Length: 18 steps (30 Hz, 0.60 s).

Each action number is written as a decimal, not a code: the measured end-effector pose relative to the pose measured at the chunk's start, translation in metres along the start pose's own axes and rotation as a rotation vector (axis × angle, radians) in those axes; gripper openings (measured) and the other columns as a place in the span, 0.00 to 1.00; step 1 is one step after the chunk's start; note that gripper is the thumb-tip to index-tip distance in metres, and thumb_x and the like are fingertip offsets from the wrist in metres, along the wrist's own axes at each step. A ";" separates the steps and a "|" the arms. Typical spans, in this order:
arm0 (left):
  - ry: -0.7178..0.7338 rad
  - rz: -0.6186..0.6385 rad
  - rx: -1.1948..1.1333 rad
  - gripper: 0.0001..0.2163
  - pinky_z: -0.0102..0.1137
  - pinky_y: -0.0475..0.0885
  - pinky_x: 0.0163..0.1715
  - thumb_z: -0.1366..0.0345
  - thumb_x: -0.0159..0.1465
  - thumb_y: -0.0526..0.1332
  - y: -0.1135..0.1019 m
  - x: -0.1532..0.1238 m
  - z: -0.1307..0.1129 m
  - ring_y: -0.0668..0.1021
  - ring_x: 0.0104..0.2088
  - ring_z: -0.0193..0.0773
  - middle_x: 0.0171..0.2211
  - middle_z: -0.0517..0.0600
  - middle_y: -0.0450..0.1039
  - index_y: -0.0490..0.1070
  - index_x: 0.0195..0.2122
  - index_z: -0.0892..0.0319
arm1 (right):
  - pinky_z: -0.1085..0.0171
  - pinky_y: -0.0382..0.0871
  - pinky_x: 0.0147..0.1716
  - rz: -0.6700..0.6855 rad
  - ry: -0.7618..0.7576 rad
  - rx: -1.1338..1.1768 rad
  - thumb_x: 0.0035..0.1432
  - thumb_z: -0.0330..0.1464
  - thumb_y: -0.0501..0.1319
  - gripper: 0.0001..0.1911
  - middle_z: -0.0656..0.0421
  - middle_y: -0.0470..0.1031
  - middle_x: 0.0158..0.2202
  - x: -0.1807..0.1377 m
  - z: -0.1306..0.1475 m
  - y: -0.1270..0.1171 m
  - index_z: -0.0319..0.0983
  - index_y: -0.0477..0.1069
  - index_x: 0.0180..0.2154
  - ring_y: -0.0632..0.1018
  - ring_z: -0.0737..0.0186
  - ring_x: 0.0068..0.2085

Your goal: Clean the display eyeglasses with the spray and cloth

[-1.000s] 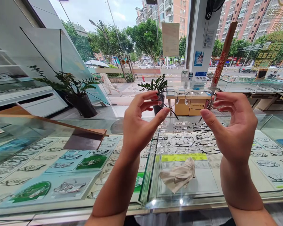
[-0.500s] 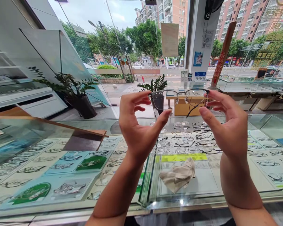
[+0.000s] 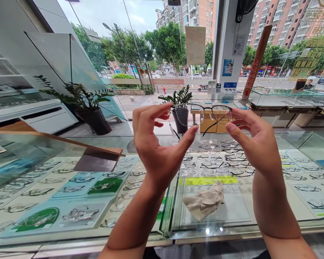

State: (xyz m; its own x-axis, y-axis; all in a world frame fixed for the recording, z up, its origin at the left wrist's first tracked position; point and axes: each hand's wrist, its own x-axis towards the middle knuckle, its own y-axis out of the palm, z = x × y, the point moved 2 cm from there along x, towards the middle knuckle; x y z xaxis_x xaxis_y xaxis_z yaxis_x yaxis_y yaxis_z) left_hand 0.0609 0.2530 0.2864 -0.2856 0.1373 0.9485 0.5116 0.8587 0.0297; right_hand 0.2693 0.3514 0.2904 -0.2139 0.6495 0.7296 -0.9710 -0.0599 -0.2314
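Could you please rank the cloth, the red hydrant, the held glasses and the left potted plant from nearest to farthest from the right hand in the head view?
From the right hand:
1. Held glasses: at its fingertips.
2. Cloth: on the counter, lower left of the hand.
3. Left potted plant: beyond the counter, far left.
4. Red hydrant: outdoors.

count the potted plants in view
2: the left plant, on the floor at the picture's left; the centre plant, behind the held glasses. More may be hidden behind things.
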 end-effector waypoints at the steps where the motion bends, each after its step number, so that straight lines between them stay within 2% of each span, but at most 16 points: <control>1: -0.001 -0.003 0.001 0.27 0.41 0.75 0.47 0.53 0.57 0.78 0.000 0.000 0.000 0.77 0.49 0.46 0.48 0.50 0.73 0.73 0.55 0.50 | 0.44 0.80 0.51 0.011 0.006 0.003 0.61 0.52 0.70 0.28 0.51 0.83 0.54 0.000 -0.001 0.001 0.45 0.78 0.56 0.83 0.51 0.48; 4: -0.023 0.006 -0.016 0.27 0.41 0.76 0.47 0.54 0.56 0.78 0.002 0.002 0.004 0.77 0.49 0.46 0.48 0.50 0.74 0.74 0.55 0.50 | 0.45 0.80 0.51 -0.014 -0.025 -0.006 0.62 0.51 0.70 0.26 0.52 0.83 0.53 0.000 -0.001 0.004 0.45 0.77 0.57 0.83 0.51 0.48; 11: -0.225 0.143 -0.213 0.24 0.36 0.77 0.45 0.53 0.60 0.75 0.013 0.003 0.023 0.81 0.50 0.43 0.51 0.52 0.78 0.73 0.55 0.51 | 0.45 0.78 0.52 -0.243 -0.196 -0.134 0.63 0.44 0.70 0.22 0.54 0.79 0.53 -0.008 0.013 0.011 0.47 0.74 0.56 0.81 0.50 0.51; 15: -0.268 0.169 -0.259 0.24 0.35 0.78 0.44 0.51 0.60 0.75 0.015 0.003 0.026 0.81 0.50 0.43 0.51 0.53 0.79 0.73 0.55 0.51 | 0.44 0.78 0.52 -0.261 -0.222 -0.163 0.64 0.43 0.70 0.22 0.54 0.78 0.53 -0.012 0.018 0.012 0.47 0.73 0.57 0.80 0.48 0.52; 18: -0.236 0.161 -0.257 0.26 0.36 0.79 0.44 0.51 0.59 0.75 0.017 0.003 0.028 0.82 0.51 0.44 0.52 0.53 0.79 0.73 0.56 0.51 | 0.40 0.77 0.55 -0.246 -0.223 -0.148 0.64 0.44 0.69 0.23 0.53 0.76 0.56 -0.015 0.019 0.012 0.49 0.71 0.58 0.78 0.45 0.56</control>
State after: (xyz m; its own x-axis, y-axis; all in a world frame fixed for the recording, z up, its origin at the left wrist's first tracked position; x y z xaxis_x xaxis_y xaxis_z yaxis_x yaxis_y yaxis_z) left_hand 0.0458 0.2820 0.2807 -0.3484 0.3955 0.8498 0.7428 0.6695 -0.0071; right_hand 0.2588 0.3264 0.2891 -0.0092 0.4489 0.8935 -0.9739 0.1986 -0.1098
